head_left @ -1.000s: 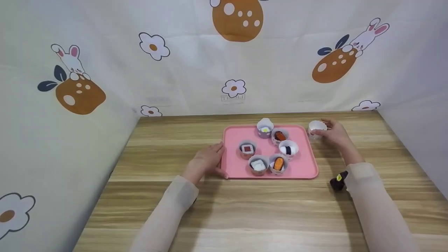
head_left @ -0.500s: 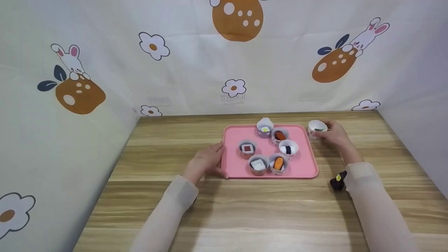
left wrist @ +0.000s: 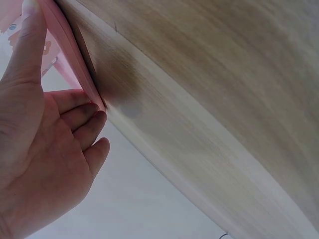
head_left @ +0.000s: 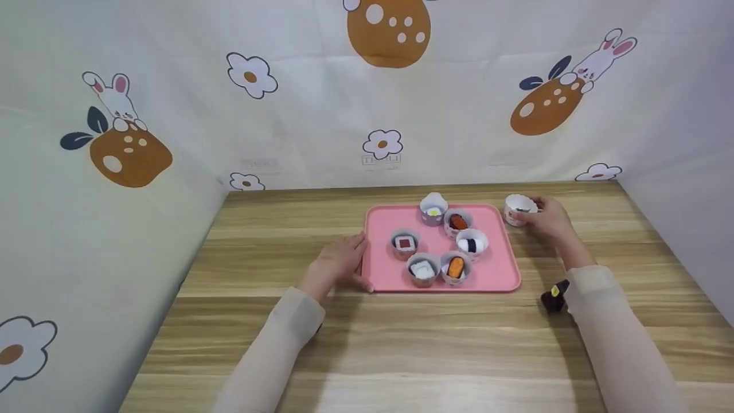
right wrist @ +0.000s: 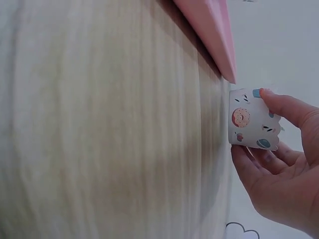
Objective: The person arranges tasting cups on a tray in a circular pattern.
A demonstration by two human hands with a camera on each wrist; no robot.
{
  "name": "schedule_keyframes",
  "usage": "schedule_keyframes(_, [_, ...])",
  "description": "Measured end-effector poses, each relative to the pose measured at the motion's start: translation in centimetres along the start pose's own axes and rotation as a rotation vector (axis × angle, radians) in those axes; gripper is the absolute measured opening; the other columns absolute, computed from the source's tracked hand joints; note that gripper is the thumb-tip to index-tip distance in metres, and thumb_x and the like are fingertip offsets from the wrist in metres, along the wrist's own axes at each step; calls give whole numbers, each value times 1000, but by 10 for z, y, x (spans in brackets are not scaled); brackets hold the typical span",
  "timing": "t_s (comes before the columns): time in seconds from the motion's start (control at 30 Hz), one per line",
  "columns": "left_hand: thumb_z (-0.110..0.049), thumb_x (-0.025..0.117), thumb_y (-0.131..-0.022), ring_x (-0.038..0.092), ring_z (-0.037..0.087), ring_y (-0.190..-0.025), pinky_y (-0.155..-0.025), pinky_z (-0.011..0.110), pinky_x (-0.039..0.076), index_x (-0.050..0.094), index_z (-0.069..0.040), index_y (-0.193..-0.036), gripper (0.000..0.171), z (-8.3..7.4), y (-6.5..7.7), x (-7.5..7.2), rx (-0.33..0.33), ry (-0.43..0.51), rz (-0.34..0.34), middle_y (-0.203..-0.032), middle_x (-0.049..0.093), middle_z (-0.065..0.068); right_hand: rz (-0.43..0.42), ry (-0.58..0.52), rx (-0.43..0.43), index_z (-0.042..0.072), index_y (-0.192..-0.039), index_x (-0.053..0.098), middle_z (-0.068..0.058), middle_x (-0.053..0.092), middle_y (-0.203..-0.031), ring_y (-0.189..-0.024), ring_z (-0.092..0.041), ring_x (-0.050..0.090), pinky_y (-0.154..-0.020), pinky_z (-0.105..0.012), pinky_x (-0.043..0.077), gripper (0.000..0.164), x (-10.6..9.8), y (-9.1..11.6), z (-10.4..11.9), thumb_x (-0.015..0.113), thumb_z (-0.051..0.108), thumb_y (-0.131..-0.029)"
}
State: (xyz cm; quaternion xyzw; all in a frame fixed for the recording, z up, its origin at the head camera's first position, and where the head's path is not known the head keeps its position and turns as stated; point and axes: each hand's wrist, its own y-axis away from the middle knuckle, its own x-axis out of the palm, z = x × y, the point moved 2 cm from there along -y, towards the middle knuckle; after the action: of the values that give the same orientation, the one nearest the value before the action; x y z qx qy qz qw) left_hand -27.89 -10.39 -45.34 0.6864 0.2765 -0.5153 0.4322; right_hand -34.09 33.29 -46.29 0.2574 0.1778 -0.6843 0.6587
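Observation:
At the tray's far right, my right hand [head_left: 549, 219] holds a white paper baking cup [right wrist: 251, 119] printed with a doughnut, thumb on one side and fingers on the other. Something small and dark green shows inside this cup; its kind is unclear. My left hand [head_left: 338, 261] touches the left edge of the pink tray [head_left: 499, 274], its thumb by the near corner and its fingers slightly bent in the left wrist view. Several paper cups stand on the tray, each with a toy sushi piece, among them an orange-topped one [head_left: 456, 267] and a black-banded one [head_left: 472, 245].
A dark object with a yellow spot [head_left: 553, 298] lies by the right sleeve [head_left: 602, 298], partly hidden. Wood-grain tabletop [head_left: 436, 344] extends in front of the tray. A printed cloth wall [head_left: 321, 120] rises behind the table.
A dark green thing has come into view inside the cup in my right hand. The right hand stays beside the tray; the left hand stays at its edge.

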Motion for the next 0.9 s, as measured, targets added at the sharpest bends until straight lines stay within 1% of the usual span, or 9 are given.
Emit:
schedule_keyframes(0.13, [-58, 75, -80, 21, 29, -155, -128, 41, 19, 22, -2, -158, 110, 1, -1, 1, -3, 6, 7, -167, 18, 13, -10, 20, -15, -14, -145, 36, -37, 39, -149, -139, -49, 37, -120, -57, 30, 77, 0, 1, 3, 73, 26, -91])
schedule_keyframes(0.33, [-61, 74, -79, 20, 28, -155, -128, 41, 19, 22, -4, -158, 110, 2, -1, 2, -11, 12, 15, -168, 17, 11, 2, 25, 11, -12, -146, 35, -36, 36, -151, -143, -50, 33, -121, -58, 28, 78, -2, 2, 6, 72, 28, -91])
schedule_keyframes(0.53, [-62, 73, -80, 18, 28, -156, -129, 40, 18, 21, -5, -159, 110, 1, 0, 1, -15, 12, 27, -168, 16, 10, -1, 41, 20, -13, -146, 36, -37, 37, -150, -142, -50, 34, -120, -58, 30, 79, -3, 4, 12, 72, 30, -91])
schedule_keyframes(0.7, [-63, 72, -79, 19, 27, -156, -129, 39, 18, 19, -5, -159, 112, 1, -1, 1, -14, -7, 30, -168, 16, 11, -12, 46, 9, -13, -145, 37, -36, 38, -150, -141, -50, 35, -119, -58, 31, 78, -2, 7, 17, 73, 30, -90])
schedule_keyframes(0.9, [-65, 72, -77, 20, 27, -155, -129, 38, 19, 18, -3, -159, 115, 2, -3, 2, -10, -42, 28, -168, 16, 11, -12, 24, -3, -11, -145, 38, -34, 40, -150, -141, -48, 36, -117, -58, 34, 77, -1, 10, 24, 73, 31, -90])
